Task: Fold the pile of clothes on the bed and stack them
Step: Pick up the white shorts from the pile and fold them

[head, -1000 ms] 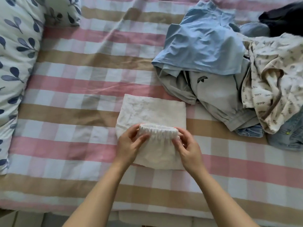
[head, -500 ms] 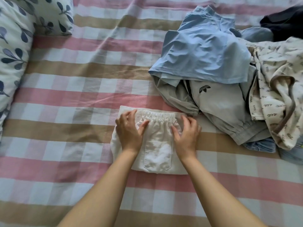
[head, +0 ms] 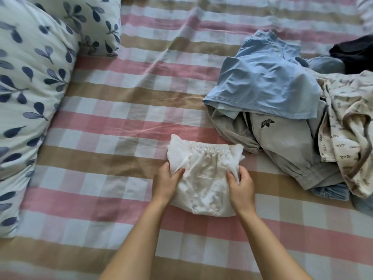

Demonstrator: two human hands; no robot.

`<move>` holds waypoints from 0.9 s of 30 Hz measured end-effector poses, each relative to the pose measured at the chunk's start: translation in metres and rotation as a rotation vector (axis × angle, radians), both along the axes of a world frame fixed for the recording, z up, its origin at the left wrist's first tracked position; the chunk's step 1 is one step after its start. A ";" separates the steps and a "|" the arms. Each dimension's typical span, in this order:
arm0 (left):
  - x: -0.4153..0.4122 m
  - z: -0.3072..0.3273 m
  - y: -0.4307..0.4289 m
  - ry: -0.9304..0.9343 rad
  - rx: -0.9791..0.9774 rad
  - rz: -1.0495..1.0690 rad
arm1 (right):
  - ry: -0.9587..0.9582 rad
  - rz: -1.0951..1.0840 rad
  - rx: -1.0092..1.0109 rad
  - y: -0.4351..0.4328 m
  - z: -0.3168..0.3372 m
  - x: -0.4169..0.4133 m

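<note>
Folded white shorts (head: 204, 174) with an elastic waistband and a back pocket lie on the checked bed sheet (head: 113, 122) in front of me. My left hand (head: 166, 181) grips the left edge of the bundle, thumb on top and fingers curled under. On the opposite edge my right hand (head: 240, 184) holds the bundle the same way. To the right lies the unfolded pile: a light blue shirt (head: 268, 83) on top, grey track trousers (head: 290, 146) with a black logo below it, and a cream printed garment (head: 351, 134).
Two white pillows with a blue leaf print (head: 30, 93) fill the left side. A dark garment (head: 355, 51) and blue denim (head: 331, 191) sit at the far right of the pile. Bare sheet lies between the pillows and the white shorts.
The waistband half was folded over onto the rest and pressed flat. Both hands then slid from the top of the shorts to its side edges and took hold of the bundle.
</note>
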State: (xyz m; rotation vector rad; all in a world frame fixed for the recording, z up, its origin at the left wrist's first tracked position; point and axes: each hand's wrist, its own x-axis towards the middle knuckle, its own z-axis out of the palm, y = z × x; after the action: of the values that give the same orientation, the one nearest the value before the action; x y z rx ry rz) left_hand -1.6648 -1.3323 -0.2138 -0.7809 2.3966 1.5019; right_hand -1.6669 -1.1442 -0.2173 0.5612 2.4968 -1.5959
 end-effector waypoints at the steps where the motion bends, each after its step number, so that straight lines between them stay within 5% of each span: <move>1: 0.002 0.005 -0.010 0.060 -0.011 0.037 | 0.043 0.012 -0.017 -0.010 0.003 -0.001; 6: 0.010 0.017 -0.091 0.229 -0.247 0.187 | 0.092 0.101 -0.161 -0.081 0.009 -0.013; 11: 0.013 0.001 -0.151 0.161 -0.412 0.229 | -0.062 0.204 -0.169 -0.142 -0.007 -0.024; 18: 0.017 -0.019 -0.144 -0.083 -0.540 0.202 | -0.181 0.198 -0.025 -0.140 -0.023 -0.024; 21: 0.015 -0.006 -0.115 0.072 -0.660 0.205 | -0.157 0.223 -0.012 -0.126 -0.011 -0.025; 27: -0.030 0.031 -0.015 0.367 -0.311 -0.036 | 0.035 0.131 0.039 -0.049 0.038 -0.044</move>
State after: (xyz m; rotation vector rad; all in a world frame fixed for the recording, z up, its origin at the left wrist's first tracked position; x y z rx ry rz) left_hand -1.6943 -1.3469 -0.1827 -0.5499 2.9485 1.3746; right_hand -1.7109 -1.1932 -0.1796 0.3680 2.5368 -1.5258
